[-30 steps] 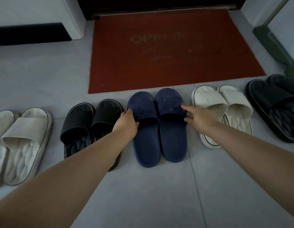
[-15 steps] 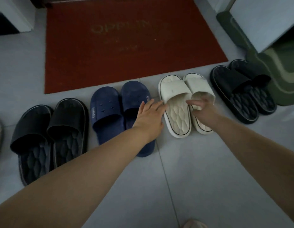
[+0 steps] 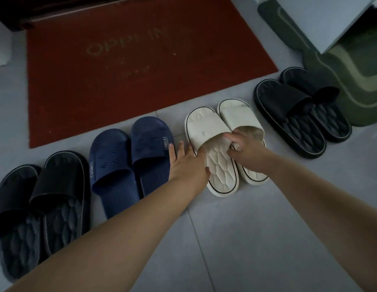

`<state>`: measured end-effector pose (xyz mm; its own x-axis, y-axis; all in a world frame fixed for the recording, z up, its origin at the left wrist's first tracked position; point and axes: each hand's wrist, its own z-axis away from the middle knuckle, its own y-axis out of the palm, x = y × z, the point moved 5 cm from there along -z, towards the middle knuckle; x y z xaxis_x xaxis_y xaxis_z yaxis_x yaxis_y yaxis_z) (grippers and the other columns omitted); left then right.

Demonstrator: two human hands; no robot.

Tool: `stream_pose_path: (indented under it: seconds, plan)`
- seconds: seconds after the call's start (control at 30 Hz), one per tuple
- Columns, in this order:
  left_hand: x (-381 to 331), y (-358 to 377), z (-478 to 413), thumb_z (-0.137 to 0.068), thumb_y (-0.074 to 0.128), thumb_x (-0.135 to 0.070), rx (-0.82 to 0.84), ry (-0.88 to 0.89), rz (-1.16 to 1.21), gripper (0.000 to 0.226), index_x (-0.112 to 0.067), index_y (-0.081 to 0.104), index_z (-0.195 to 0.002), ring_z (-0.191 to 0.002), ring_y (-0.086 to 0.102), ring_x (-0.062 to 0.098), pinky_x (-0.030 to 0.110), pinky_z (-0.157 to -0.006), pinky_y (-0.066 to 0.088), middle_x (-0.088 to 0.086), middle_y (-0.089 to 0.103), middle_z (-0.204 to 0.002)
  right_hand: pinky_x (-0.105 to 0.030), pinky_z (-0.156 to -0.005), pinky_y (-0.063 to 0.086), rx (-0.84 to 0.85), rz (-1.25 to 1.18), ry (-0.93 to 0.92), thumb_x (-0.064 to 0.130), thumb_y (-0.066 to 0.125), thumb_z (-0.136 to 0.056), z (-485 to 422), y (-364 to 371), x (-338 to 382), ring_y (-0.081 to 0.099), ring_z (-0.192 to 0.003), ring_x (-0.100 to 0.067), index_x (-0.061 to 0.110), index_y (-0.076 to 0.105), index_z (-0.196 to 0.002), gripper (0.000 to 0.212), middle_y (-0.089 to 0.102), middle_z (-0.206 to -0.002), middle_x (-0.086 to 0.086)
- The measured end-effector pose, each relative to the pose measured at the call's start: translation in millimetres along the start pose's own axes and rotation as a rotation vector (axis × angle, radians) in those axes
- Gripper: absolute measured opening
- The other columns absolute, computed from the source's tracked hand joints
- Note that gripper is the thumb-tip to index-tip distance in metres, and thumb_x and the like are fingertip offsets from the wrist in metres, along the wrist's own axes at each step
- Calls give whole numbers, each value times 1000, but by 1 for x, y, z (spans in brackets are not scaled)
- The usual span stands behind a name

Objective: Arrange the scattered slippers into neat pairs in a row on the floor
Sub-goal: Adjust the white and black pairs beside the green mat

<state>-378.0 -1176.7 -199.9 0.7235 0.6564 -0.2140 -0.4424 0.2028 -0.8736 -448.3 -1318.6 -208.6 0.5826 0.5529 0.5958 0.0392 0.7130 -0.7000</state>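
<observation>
Floor-level, the right hand (image 3: 249,151) now grips both white slippers (image 3: 221,157); the left hand (image 3: 188,163) stays open

My left hand (image 3: 188,163) flat against the white pair's (image 3: 212,131) left edge, my right hand (image 3: 247,149) curled over its straps, navy pair (image 3: 128,163) beside, black pairs (image 3: 293,114) flanking, red mat (image 3: 120,60) behind

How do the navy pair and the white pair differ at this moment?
The navy pair is dark blue with ribbed footbeds and a small label on each strap; the white pair is cream with quilted footbeds and a dark line around the soles. No hand grips the navy pair, while the left hand and right hand are on the white pair. Both sit side by side, toes toward the red mat.
</observation>
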Motion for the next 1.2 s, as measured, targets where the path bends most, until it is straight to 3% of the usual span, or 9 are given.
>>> stream_pose_path:
  seconds: [0.17,0.27,0.37,0.4,0.47,0.6,0.8,0.9,1.2]
  plan:
    - [-4,8,6,-92,38,-38,-38,-37,31,61,-27,12,-146,-145,-5,33,48,-113,-17,15,17,-155,-21,-82,35,31,-49,9,15,49,-88,6,1,2,49,-95,-10,22,43,-135,48,46,-126,4]
    - [-6,8,4,-91,41,-36,-75,-41,77,63,-34,7,-145,-144,-12,32,46,-113,-16,15,6,-157,-19,-84,38,-66,-148,-41,2,48,-84,10,-12,2,52,-97,-9,20,66,-108,34,54,-107,6]
    - [-15,0,-4,-91,44,-32,-141,42,120,66,-46,6,-143,-143,-22,27,44,-114,-16,7,-9,-158,-21,-72,41,-516,-281,130,-4,48,-78,21,-68,-35,57,-75,-2,30,61,-58,41,58,-83,7]
    - [-20,-3,-7,-91,45,-31,-155,78,119,67,-48,6,-143,-142,-25,26,42,-113,-17,4,-13,-158,-19,-71,40,-673,-291,209,-2,49,-79,27,-90,-55,55,-71,0,30,60,-56,41,59,-86,3]
    - [-31,-7,-14,-92,43,-32,-159,144,81,63,-45,10,-144,-141,-28,24,39,-111,-19,1,-19,-157,-26,-89,44,-846,-236,363,2,48,-82,34,-126,-93,58,-91,-14,24,65,-63,34,56,-113,-11]
    - [-55,-8,-29,-94,37,-36,-112,206,15,59,-41,9,-145,-141,-29,25,42,-114,-16,-1,-25,-155,-29,-112,27,-602,-58,499,8,48,-88,15,-155,-142,31,-137,-28,23,74,-93,31,27,-152,-8]
    - [-72,-2,-38,-94,35,-44,-18,122,-32,64,-43,-4,-145,-138,-33,28,48,-114,-14,-4,-36,-150,-29,-110,25,-266,1,379,15,52,-88,-28,-146,-142,27,-140,-27,17,48,-134,46,9,-158,-5]
    - [-70,0,-37,-94,34,-45,-26,105,-59,68,-37,-8,-146,-138,-34,28,48,-114,-15,-7,-47,-141,-32,-107,29,-272,-20,397,18,51,-89,-31,-141,-143,30,-138,-28,9,35,-140,54,11,-157,-6]
    - [-67,7,-40,-92,34,-47,-49,75,-76,74,-26,-11,-147,-136,-36,25,47,-113,-15,-8,-51,-135,-33,-107,31,-338,-115,405,20,50,-89,-19,-126,-133,31,-137,-28,8,37,-139,53,13,-156,-3]
